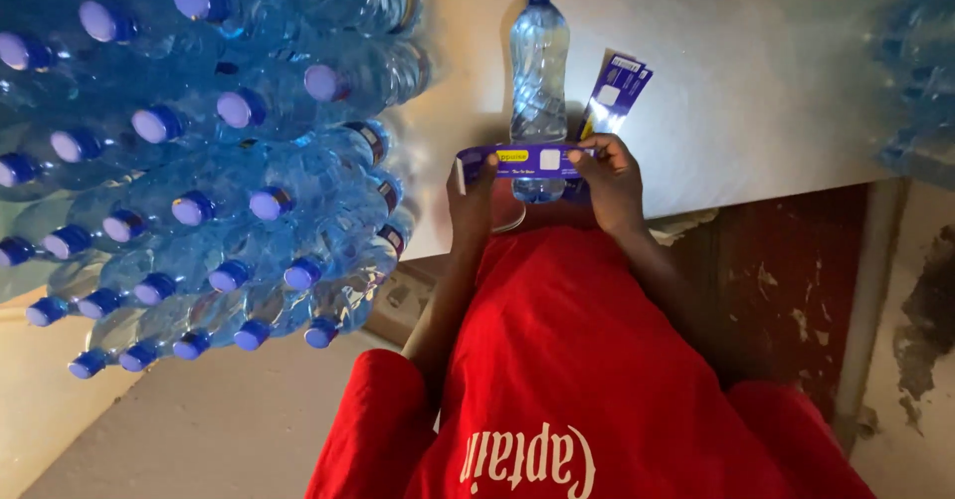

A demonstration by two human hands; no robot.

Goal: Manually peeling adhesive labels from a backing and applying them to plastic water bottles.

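Two hands, left hand (pixel 471 186) and right hand (pixel 609 173), each grip pinching one end of thin, floppy purple label (pixel 522 161) against light, slippery plastic bottle (pixel 538 71) near worktop (pixel 756 71) front edge.

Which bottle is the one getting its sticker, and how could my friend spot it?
Find the pale table at the top. On it, just beyond the left hand and right hand, one bottle stands by itself with a blue cap, the label stretched across its lower part. The stacked bottles on the left lie on their sides; this one is upright and alone.
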